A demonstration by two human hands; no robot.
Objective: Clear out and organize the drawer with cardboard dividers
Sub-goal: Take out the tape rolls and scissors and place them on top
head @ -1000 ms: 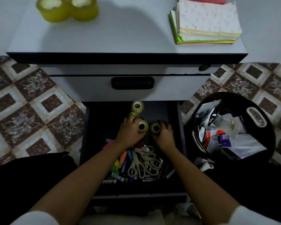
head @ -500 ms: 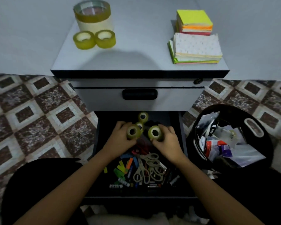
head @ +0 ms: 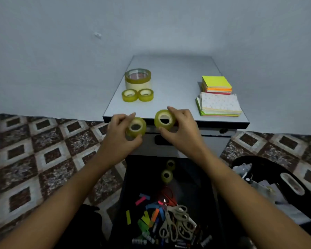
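Head view: the clearing step is in hand. The left hand [head: 120, 139] pinches a small yellow-green tape roll [head: 136, 127] and the right hand [head: 180, 130] pinches a second tape roll [head: 164, 120], both at the near edge of the grey cabinet top [head: 178, 72]. The next move calls for setting them beside the two matching rolls [head: 137, 95] on the far left. Nothing appears to block the way. Two more small rolls [head: 167, 175] and grey scissors [head: 176, 223] lie in the open black drawer [head: 142, 177].

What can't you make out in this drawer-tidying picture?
Head view only.
Open dark drawer: its near end is cut off by the bottom edge; small bits beside the grey-handled metal scissors are too dim to name.
Black round plastic bin: cut by the right edge, contents blurred.
Black recessed drawer handle: mostly hidden by the right hand gripping a yellowish clear tape roll.
Left hand: fingers cover part of the second yellowish tape roll.
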